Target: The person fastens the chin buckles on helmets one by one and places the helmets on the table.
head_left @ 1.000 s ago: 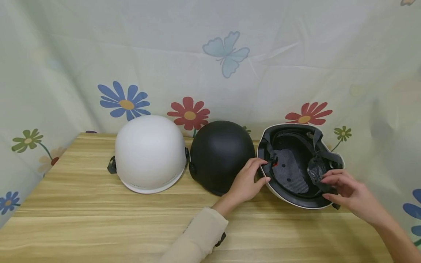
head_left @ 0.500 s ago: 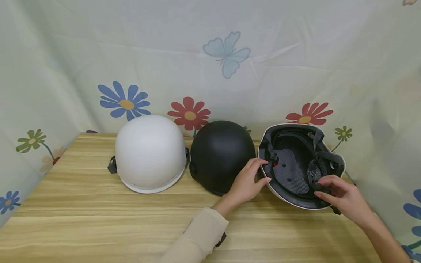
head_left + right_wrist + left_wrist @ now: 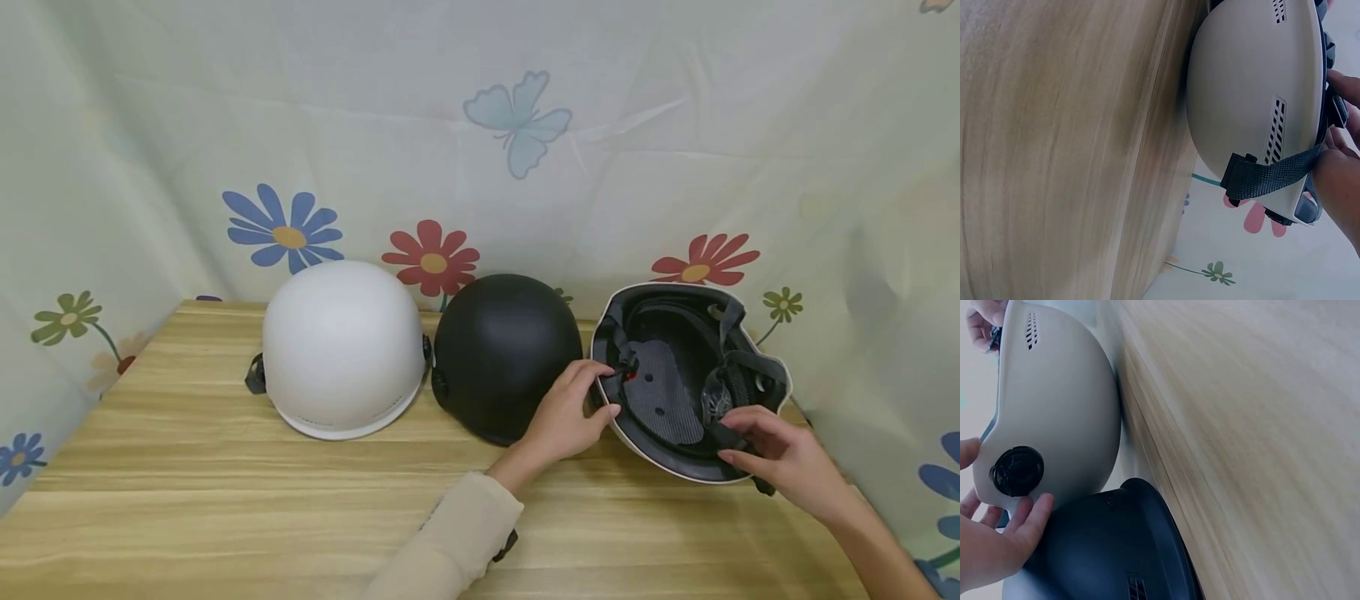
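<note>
A white helmet (image 3: 663, 396) lies upside down at the right of the table, its black padded inside facing up. My left hand (image 3: 562, 417) holds its left edge between thumb and fingers, next to the round black knob (image 3: 1017, 471) shown in the left wrist view. With thumb and fingertips, my right hand (image 3: 787, 462) pinches a black strap (image 3: 726, 437) inside the near right rim. In the right wrist view, a black webbing strap (image 3: 1279, 175) runs over the rim and ends in a buckle (image 3: 1235, 178) against the outer shell. The palm hides part of the strap.
A black helmet (image 3: 506, 350) sits dome up, close against the left of the upturned one. Farther left is another white helmet (image 3: 341, 346), also dome up. They stand near the back of the wooden table (image 3: 262, 517), before a flowered curtain (image 3: 360, 125).
My right hand has moved slightly left and down, its fingers closing on the black strap. The upturned helmet has shifted a little to the right. My left hand stays almost in place.
</note>
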`<action>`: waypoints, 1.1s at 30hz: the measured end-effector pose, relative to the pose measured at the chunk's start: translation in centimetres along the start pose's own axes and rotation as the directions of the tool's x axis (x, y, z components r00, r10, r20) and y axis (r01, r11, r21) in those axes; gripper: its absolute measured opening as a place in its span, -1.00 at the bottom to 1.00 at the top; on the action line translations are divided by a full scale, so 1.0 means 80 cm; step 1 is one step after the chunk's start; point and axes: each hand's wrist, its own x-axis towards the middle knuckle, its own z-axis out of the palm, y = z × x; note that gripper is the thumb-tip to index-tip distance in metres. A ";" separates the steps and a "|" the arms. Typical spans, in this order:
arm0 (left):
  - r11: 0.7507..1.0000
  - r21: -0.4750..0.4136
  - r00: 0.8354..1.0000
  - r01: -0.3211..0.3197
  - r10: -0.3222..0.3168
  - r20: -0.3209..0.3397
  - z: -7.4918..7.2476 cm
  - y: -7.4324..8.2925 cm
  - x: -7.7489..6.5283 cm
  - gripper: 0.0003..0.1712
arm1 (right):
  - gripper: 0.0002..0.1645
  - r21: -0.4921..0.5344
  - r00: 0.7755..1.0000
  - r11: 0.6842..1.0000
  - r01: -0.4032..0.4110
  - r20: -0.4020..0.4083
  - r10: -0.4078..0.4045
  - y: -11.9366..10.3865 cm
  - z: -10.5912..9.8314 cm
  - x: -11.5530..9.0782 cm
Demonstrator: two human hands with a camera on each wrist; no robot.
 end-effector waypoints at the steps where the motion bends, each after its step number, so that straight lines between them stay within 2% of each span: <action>1: 1.000 0.003 1.000 0.013 -0.013 -0.003 0.000 0.001 0.000 -0.54 | -0.44 0.021 1.000 1.000 0.005 0.004 -0.005 0.000 0.000 0.000; 3: 0.999 0.013 0.999 0.036 -0.035 -0.012 0.002 0.004 0.001 -0.55 | -0.45 0.055 1.000 0.998 0.012 0.012 -0.013 0.001 0.000 -0.001; 8: 0.997 0.042 0.997 0.065 -0.063 -0.055 0.004 0.012 0.003 -0.58 | -0.50 0.061 0.999 0.998 0.029 0.038 -0.032 0.002 0.000 0.000; 14: 0.998 0.044 0.997 0.040 -0.037 -0.065 0.009 0.013 0.005 -0.62 | -0.53 0.008 0.999 1.000 0.022 0.042 -0.022 0.003 0.002 0.000; 19: 1.000 0.019 0.998 -0.001 0.002 -0.064 0.011 0.009 0.006 -0.68 | -0.52 0.012 0.999 1.000 0.012 0.029 -0.013 0.001 0.004 0.000; 23: 0.999 -0.018 0.998 -0.027 0.026 -0.059 0.012 0.008 0.006 -0.73 | -0.53 -0.053 1.000 0.999 0.000 0.022 0.001 0.000 0.004 0.001; 27: 0.994 -0.110 0.998 -0.015 0.008 -0.065 0.013 0.010 0.007 -0.78 | -0.55 -0.145 1.000 0.989 -0.021 0.015 0.024 0.000 0.004 0.002; 31: 0.981 -0.195 0.995 0.010 -0.028 -0.091 0.013 0.012 0.007 -0.82 | -0.54 -0.171 1.000 0.985 -0.021 0.006 0.022 0.001 0.005 0.003; 33: 0.977 -0.213 0.993 0.013 -0.037 -0.108 0.012 0.013 0.007 -0.84 | -0.53 -0.140 1.000 0.990 -0.013 -0.001 0.013 0.001 0.005 0.004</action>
